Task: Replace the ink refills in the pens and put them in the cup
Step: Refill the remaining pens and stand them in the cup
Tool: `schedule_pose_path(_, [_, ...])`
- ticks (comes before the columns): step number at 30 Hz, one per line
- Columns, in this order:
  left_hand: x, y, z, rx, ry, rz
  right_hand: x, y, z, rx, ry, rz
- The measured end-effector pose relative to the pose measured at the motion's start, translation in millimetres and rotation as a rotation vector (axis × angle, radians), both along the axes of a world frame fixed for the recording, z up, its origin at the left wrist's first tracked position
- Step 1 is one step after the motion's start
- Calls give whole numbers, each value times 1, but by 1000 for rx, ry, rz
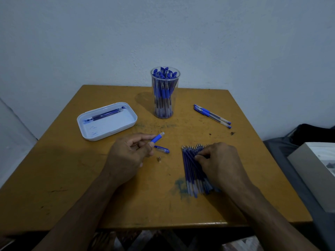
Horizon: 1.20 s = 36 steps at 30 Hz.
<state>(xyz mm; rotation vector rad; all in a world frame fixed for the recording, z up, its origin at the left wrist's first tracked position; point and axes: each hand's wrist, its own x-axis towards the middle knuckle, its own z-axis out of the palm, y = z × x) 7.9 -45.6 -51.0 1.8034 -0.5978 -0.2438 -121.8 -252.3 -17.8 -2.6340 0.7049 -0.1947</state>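
My left hand (126, 154) grips an opened pen barrel (157, 137) with a blue grip, its open end pointing up and right. Its blue cap (162, 149) and a small metal tip (159, 159) lie on the table just right of that hand. My right hand (219, 163) rests on a pile of blue refills (192, 171), fingertips pinching at one of them. A clear cup (164, 93) full of blue pens stands at the back middle. Two capped pens (212, 115) lie at the back right.
A white tray (107, 122) with several used refills sits at the back left of the brown table (72, 178). A white box (315, 171) and dark cloth lie off the table's right edge. Ink stains mark the tabletop.
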Motion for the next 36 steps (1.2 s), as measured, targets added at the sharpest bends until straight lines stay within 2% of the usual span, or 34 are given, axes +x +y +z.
schedule_pose_path(16, [1, 0, -2, -9, 8, 5, 0, -2, -2, -7, 0, 5])
schedule_pose_path(22, [1, 1, 2, -83, 24, 44, 8, 7, 4, -21, -25, 48])
schedule_pose_path(27, [16, 23, 14, -225, -26, 211, 42, 41, 23, 23, -34, 154])
schedule_pose_path(31, [43, 58, 18, -276, -38, 449, 99, 80, 30, 7, -81, 239])
schedule_pose_path(36, [74, 101, 18, -322, 11, 643, 181, 127, 27, -78, -119, 403])
